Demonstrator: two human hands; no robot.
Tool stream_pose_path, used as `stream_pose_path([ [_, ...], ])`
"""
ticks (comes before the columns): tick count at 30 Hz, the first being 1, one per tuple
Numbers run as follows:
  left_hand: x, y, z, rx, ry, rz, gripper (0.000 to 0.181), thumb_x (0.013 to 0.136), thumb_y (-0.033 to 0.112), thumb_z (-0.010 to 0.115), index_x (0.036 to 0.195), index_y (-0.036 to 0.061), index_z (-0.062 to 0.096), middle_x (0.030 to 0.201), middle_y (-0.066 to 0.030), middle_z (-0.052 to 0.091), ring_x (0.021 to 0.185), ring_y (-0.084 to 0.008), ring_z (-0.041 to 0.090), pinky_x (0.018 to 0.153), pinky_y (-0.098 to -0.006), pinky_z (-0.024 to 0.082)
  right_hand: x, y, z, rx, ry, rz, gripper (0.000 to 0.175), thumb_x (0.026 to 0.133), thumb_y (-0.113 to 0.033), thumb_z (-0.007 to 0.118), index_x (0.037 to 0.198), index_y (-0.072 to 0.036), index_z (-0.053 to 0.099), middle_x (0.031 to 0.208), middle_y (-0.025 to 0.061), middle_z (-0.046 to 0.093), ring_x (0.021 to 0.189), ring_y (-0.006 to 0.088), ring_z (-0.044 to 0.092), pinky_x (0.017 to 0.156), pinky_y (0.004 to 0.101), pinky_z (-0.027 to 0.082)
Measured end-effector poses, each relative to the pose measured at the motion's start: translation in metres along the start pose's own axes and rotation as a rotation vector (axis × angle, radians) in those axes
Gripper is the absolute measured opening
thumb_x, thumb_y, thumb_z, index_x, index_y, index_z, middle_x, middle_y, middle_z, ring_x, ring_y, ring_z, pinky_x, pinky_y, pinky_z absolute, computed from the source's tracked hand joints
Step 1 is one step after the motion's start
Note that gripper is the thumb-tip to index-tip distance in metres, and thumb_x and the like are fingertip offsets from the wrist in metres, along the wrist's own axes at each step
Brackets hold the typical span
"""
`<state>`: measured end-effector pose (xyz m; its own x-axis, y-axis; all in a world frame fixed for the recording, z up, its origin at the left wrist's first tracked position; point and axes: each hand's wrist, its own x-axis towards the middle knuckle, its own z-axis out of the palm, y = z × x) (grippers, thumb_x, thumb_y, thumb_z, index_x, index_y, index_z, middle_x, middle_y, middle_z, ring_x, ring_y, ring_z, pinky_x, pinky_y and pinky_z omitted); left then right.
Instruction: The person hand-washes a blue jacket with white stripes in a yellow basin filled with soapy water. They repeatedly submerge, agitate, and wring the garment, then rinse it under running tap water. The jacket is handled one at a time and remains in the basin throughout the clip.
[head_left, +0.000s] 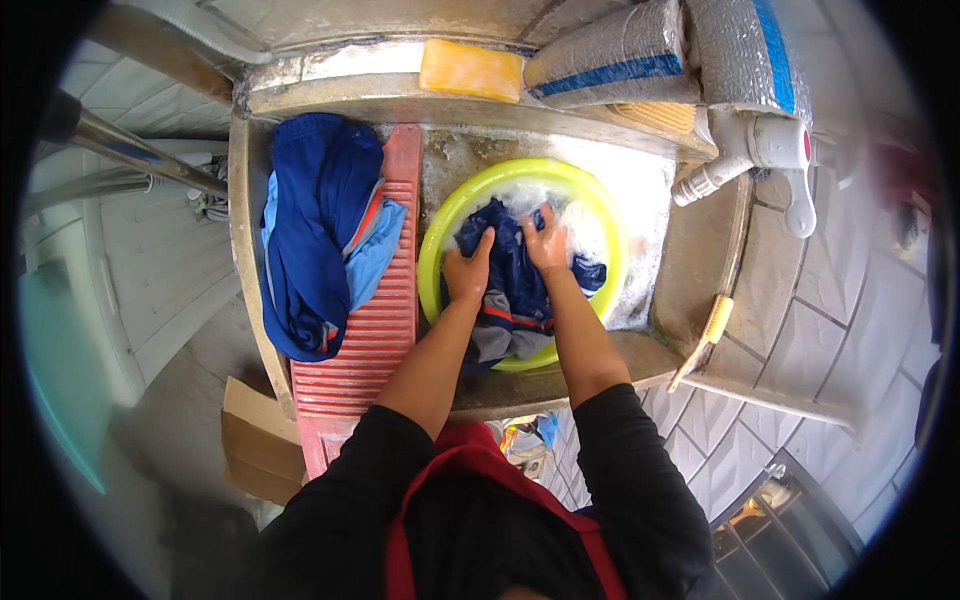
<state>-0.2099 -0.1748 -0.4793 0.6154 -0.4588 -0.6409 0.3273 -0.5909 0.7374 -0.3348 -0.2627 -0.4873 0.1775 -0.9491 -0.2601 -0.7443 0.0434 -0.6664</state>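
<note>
A yellow-green plastic basin (616, 247) stands in a stone sink, with foamy water in it. Wet dark-blue cloth (511, 259) with grey and red trim lies in the basin, its lower part near the front rim. My left hand (469, 270) is on the left of this cloth, thumb raised and fingers partly hidden in it. On the right side my right hand (547, 238) touches the same cloth, pinching a fold between thumb and fingers. Left of the basin, a blue garment (315, 225) with light-blue and orange-red parts lies on a red ridged washboard (375, 330).
A yellow soap bar (471, 70) rests on the back ledge beside foil-wrapped pipes (611, 71). The grey tap (765, 154) reaches in at the right. A brush (705, 337) lies on the right front edge. A cardboard box (261, 446) is below the washboard.
</note>
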Motion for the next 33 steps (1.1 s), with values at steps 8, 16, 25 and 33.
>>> stream_pose_path([
  [8,0.006,-0.003,-0.012,-0.928,-0.715,-0.483,0.042,0.097,0.042,0.053,0.117,0.0076,0.065,0.106,-0.0095,0.069,0.097,-0.0201,0.066,0.085,-0.0364,0.056,-0.070,-0.083,-0.035,0.102,-0.028,-0.516,0.019,0.070,-0.019,0.083,0.077,-0.007,0.070,0.098,0.0218,0.067,0.087,0.0411,0.066,0.081,0.0410,0.054],
  [16,-0.002,0.002,-0.012,-0.350,-0.026,-0.632,0.073,0.078,0.059,0.073,0.116,-0.0030,0.065,0.114,-0.0136,0.068,0.102,-0.0260,0.065,0.088,-0.0352,0.051,-0.024,-0.021,0.001,-0.364,0.209,0.120,0.054,0.086,-0.054,0.064,0.125,-0.017,0.062,0.139,0.0287,0.043,0.123,0.0485,0.044,0.096,0.0538,0.045],
  [25,-0.005,0.006,-0.013,-0.623,-0.422,-0.587,0.078,0.088,0.065,0.059,0.129,-0.0015,0.056,0.116,-0.0123,0.067,0.107,-0.0233,0.063,0.097,-0.0369,0.046,-0.034,-0.064,-0.036,0.571,-0.332,0.185,0.037,0.076,-0.015,0.082,0.107,0.000,0.068,0.107,0.0110,0.070,0.099,0.0224,0.064,0.088,0.0354,0.051],
  [33,-0.012,-0.010,-0.017,-0.558,-0.389,-0.666,0.058,0.093,0.051,0.053,0.136,0.0121,0.053,0.134,-0.0080,0.058,0.112,-0.0255,0.061,0.097,-0.0447,0.049,-0.042,-0.074,-0.012,-0.209,0.142,-0.147,0.032,0.083,-0.041,0.067,0.082,-0.010,0.074,0.093,0.0244,0.067,0.082,0.0420,0.065,0.073,0.0481,0.054],
])
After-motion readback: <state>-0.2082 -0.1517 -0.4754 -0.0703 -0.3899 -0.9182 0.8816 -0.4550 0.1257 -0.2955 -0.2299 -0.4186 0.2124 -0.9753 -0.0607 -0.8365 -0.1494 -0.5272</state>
